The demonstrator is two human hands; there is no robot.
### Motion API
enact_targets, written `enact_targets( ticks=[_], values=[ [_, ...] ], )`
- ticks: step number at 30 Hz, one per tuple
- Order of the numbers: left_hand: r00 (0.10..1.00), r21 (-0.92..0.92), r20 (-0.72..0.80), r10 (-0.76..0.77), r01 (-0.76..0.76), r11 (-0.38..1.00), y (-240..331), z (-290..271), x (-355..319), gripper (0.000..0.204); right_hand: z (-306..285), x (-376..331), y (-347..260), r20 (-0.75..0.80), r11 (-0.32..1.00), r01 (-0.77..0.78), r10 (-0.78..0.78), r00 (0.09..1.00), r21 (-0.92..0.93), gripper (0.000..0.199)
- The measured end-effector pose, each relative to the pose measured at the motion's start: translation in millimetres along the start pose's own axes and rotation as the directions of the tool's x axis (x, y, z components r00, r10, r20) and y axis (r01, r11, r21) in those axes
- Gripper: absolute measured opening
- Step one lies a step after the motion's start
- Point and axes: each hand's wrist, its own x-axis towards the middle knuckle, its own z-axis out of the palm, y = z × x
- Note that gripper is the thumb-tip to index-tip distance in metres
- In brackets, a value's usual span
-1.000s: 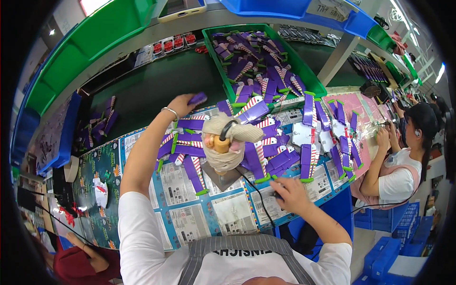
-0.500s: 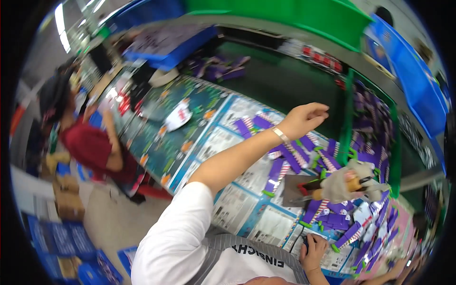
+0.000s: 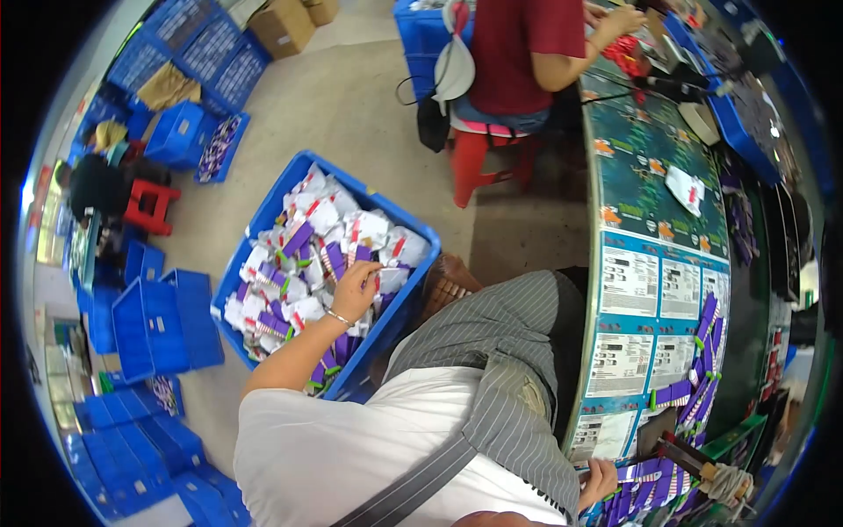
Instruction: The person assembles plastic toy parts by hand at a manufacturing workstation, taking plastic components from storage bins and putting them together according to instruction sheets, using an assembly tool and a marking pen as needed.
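Observation:
My left hand, with a band at the wrist, reaches into a large blue crate on the floor to my left. Its fingers are closed at the edge of a white packet. White packets with red marks and purple strips with striped parts and green ends fill the crate. At the table's near edge, my right hand has its fingers curled; what they hold, if anything, is hidden. Beside it lie more purple strips, and close by stands a small wooden-handled device wrapped in cloth.
The table has printed sheets on top, and a single white packet lies farther along. A person in a dark red shirt sits on a red stool ahead. Stacked blue crates stand at the left.
My view has swung left from the table toward the floor crate. My left hand has gone from above the table to inside the crate. The right hand stays at the table edge.

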Motion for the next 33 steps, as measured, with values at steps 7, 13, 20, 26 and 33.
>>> enact_targets(
  ticks=[7, 13, 20, 26, 33],
  values=[
    [0.976, 0.513, 0.065, -0.208, 0.146, 0.846, -61, -16, -43, 0.107, 39, 97, -40, 0.052, 0.979, 0.103, -0.114, 0.992, 0.174, 0.033],
    [0.892, 0.453, 0.099, -0.442, 0.355, 0.818, -71, 2, -55, 0.126, 68, 147, -70, 0.14, 0.927, 0.189, -0.245, 0.959, 0.324, 0.032],
    [0.783, 0.462, 0.101, -0.614, 0.51, 0.726, -87, 13, -24, 0.127, 93, 181, -85, 0.286, 0.889, 0.262, -0.38, 0.88, 0.375, 0.034],
    [0.881, 0.317, 0.007, -0.473, 0.447, 0.837, -105, 13, -26, 0.114, 111, 190, -68, 0.309, 0.911, 0.199, -0.318, 0.896, 0.361, 0.029],
    [0.81, 0.503, 0.183, -0.557, 0.41, 0.761, -83, 8, -6, 0.113, 112, 190, -70, 0.28, 0.922, 0.147, -0.256, 0.925, 0.358, 0.028]
  ],
)
